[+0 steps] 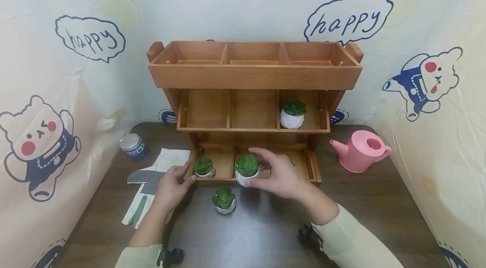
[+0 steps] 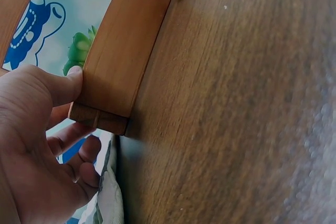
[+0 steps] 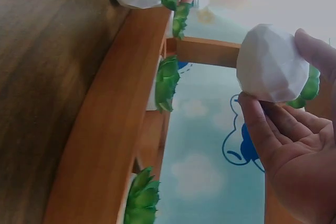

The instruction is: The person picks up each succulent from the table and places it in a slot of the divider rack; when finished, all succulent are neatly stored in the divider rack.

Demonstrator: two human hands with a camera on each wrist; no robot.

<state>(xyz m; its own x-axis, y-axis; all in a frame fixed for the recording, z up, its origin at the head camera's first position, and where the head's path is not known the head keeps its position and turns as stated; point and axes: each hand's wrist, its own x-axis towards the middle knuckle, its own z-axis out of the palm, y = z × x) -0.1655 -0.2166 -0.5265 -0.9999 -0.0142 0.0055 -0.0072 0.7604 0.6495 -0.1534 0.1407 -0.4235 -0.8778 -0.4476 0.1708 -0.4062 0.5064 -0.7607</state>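
My right hand (image 1: 282, 175) pinches the white faceted pot of a potted succulent (image 1: 247, 166) between thumb and fingers, raised before the bottom tier. In the right wrist view the underside of that pot (image 3: 272, 64) faces the camera. My left hand (image 1: 172, 188) grips the front left corner of the wooden shelf (image 1: 254, 77), thumb on the front board (image 2: 118, 51) and fingers round the end. Another potted succulent (image 1: 224, 199) stands on the table before the shelf. One succulent (image 1: 204, 166) sits in the bottom left compartment; the right wrist view shows two more succulents (image 3: 167, 82) along that tier.
The middle tier's right compartment holds a potted succulent (image 1: 292, 114). A pink watering can (image 1: 360, 152) stands right of the shelf. White and grey gloves (image 1: 152, 179) and a blue jar (image 1: 134, 147) lie to the left. A printed cloth (image 1: 243, 2) hangs behind.
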